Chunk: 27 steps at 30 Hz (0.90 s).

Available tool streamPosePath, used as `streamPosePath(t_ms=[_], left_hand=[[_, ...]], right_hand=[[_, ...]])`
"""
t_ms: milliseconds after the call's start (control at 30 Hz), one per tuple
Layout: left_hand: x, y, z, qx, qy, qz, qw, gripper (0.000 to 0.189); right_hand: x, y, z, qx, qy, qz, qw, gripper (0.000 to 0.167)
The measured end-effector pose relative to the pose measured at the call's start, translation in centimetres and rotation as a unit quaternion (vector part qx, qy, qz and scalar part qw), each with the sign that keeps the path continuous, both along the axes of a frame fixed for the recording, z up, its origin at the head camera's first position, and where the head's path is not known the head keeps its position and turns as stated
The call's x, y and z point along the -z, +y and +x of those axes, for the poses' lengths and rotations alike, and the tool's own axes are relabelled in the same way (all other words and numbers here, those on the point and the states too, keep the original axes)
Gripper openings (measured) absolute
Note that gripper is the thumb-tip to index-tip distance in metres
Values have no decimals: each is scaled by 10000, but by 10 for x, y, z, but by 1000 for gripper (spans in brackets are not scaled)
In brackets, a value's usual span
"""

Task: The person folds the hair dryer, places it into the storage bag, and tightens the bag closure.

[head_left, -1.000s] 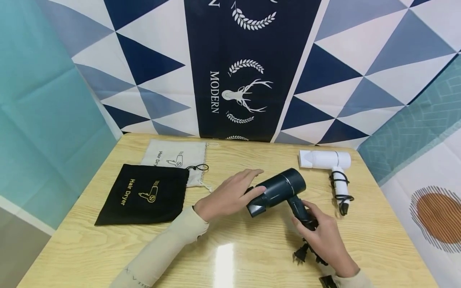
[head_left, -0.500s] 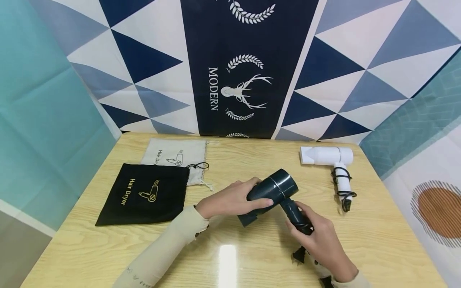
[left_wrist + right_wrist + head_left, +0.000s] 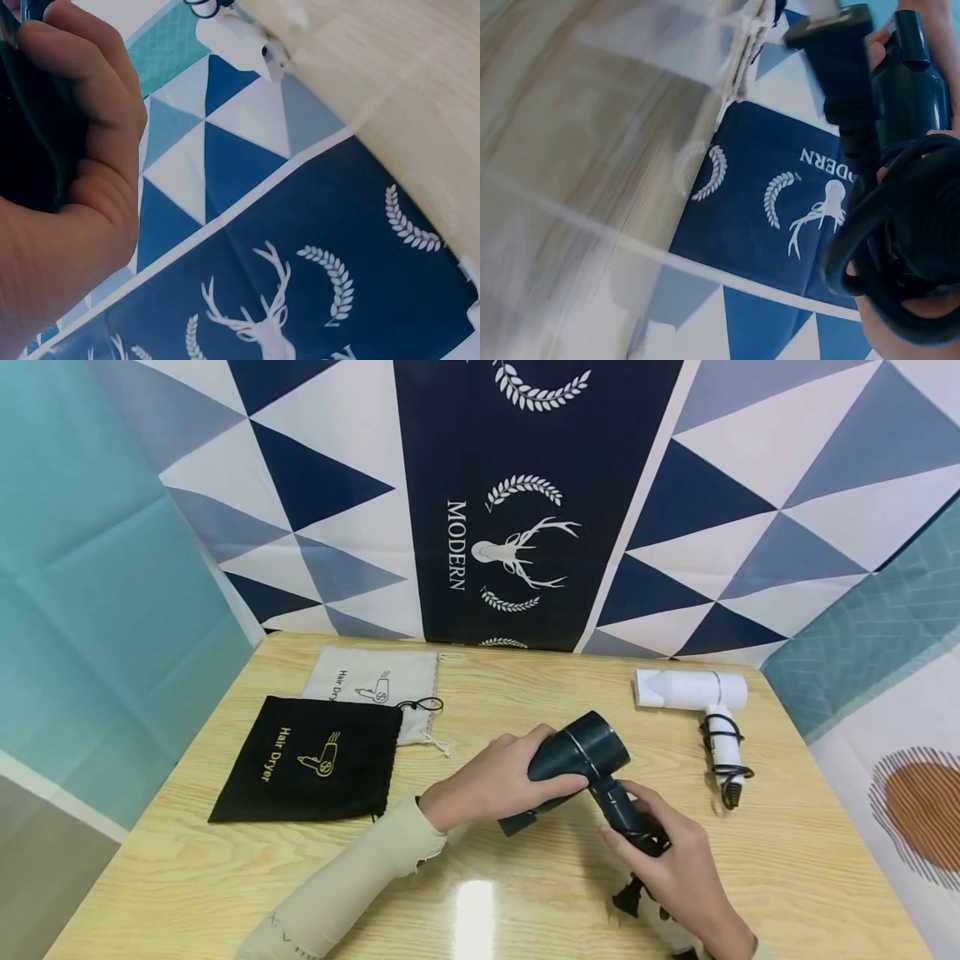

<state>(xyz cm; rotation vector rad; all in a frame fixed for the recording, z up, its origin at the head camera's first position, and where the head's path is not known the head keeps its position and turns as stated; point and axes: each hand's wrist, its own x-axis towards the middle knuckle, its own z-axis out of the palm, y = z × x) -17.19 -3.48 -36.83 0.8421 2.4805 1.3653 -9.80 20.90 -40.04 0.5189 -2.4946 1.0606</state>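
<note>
You hold the dark hair dryer (image 3: 562, 760) w/ both hands, over the table (image 3: 555, 893), a little right of its middle. It is tilted, w/ the nozzle (image 3: 517, 823) lower and toward your left side. Your left hand (image 3: 498, 781) is closed approx. halfway: the fingers curl over the barrel (image 3: 603, 743) and the thumb lies along the near side, prob. b/c such a thick body needs a wide grip. Your right hand (image 3: 678, 852) is closed more narrowly and has hold of the handle (image 3: 619, 810), thumb on one side, fingers on the other; how firmly, I cannot tell, b/c your own hand hides part of it. W/ one hand on each part, I think you share the weight and can keep the angle steady. The cord (image 3: 885, 202) is in loops beside the handle, prob. so that it does not drag, and the plug (image 3: 842, 71) hangs free of your fingers. The white hair dryer (image 3: 690, 690) lies at the right rear, well apart from your hands, so it seems out of the way. At left, the black pouch (image 3: 345, 793) lies flat, partly over the light pouch (image 3: 382, 662), maybe to save space.
</note>
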Motion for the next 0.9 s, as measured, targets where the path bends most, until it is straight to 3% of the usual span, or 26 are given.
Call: streamPosePath(t_ms=[267,467,667,833,900], left_hand=[[-4,-12,9,-49,228,140,9996,62],[-10,-21,14,-214,686,478,9963,59],[-20,-30,27,-309,560,851,9943,59],[-28,-37,27,-386,494,886,9941,57],[-30,-39,26,-451,492,893,9938,56]], right_hand=[[-14,-4,2,-472,-972,-292,9937,57],[-32,-7,-8,-938,-1430,-609,9834,55],[-51,-12,-11,-1363,-1915,-876,9680,51],[-60,-19,-18,-1677,-2135,-888,9583,49],[-63,-21,-20,-1684,-2065,-810,9604,48]])
